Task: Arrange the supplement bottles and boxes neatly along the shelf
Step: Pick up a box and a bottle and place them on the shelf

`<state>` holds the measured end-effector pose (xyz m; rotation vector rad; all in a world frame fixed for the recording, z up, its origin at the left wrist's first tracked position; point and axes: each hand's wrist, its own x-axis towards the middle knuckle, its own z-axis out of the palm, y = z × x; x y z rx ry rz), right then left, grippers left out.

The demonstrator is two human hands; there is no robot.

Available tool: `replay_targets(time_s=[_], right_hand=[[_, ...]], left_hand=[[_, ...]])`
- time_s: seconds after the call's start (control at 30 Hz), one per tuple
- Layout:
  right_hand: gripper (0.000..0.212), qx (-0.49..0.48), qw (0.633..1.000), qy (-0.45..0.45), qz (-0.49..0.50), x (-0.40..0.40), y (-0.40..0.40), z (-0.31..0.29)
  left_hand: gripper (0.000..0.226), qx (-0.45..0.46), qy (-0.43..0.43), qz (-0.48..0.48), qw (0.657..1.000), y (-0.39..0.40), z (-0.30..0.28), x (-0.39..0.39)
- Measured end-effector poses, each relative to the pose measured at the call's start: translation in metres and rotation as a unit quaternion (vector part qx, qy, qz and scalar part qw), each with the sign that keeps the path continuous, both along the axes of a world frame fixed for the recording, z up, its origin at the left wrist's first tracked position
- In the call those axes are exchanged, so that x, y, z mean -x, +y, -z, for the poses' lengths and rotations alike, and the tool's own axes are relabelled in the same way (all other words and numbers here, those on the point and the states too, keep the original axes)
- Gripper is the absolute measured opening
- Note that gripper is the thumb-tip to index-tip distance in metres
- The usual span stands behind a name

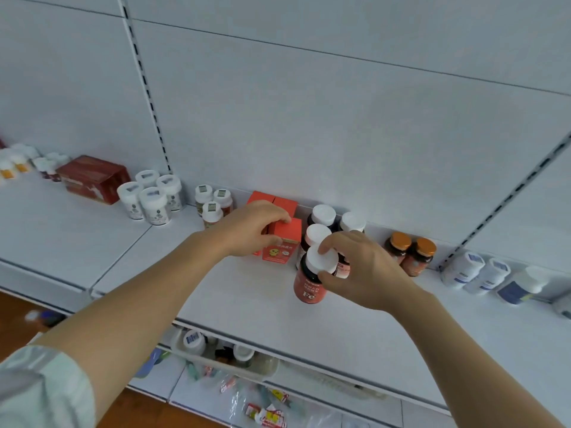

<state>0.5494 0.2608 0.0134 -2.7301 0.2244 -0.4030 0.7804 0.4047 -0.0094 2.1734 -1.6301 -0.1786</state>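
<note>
Far left of frame: small white-capped bottles, then a dark red cardboard box, are seen on the white metal shelf. Left of centre: four white plastic tubs and three amber bottles with white lids are grouped near the back panel.

Centre: orange-red cardboard boxes are held by the left hand, fingers curled over the front box's top.

Right of centre: a red-labelled dark bottle with a white cap, marked "Fe", is pinched at the cap by the right hand. It stands at the front of matching white-capped bottles.

Right: two orange-capped brown bottles, then white and blue bottles lying tilted, are noted.

Judgement: the Fe bottle is best kept upright, label forward, and set flush with its group; the boxes should be squared together.
</note>
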Motion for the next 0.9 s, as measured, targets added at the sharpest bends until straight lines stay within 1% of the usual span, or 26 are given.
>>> replay_targets(time_s=[0.17,0.33,0.53,0.7,0.9], right_hand=[[0.032,0.003,1.0,-0.013,-0.007,-0.014,-0.003,0.007],[0.032,0.012,1.0,-0.015,0.017,-0.026,0.004,0.006],[0.033,0.005,0.998,-0.026,0.053,-0.036,0.024,0.005],[0.032,0.006,0.996,-0.035,0.084,-0.043,0.033,0.003],[0.033,0.016,0.993,-0.04,0.11,-0.045,0.042,0.002]], left_hand=[[0.048,0.023,-0.077,0.042,0.996,-0.002,0.017,-0.013],[0.043,0.041,-0.149,0.075,0.985,-0.002,0.027,-0.029],[0.052,0.036,-0.183,0.089,0.978,0.0,0.037,-0.033],[0.049,0.062,-0.218,0.102,0.969,-0.005,0.041,-0.039],[0.043,0.074,-0.235,0.118,0.962,-0.008,0.044,-0.045]])
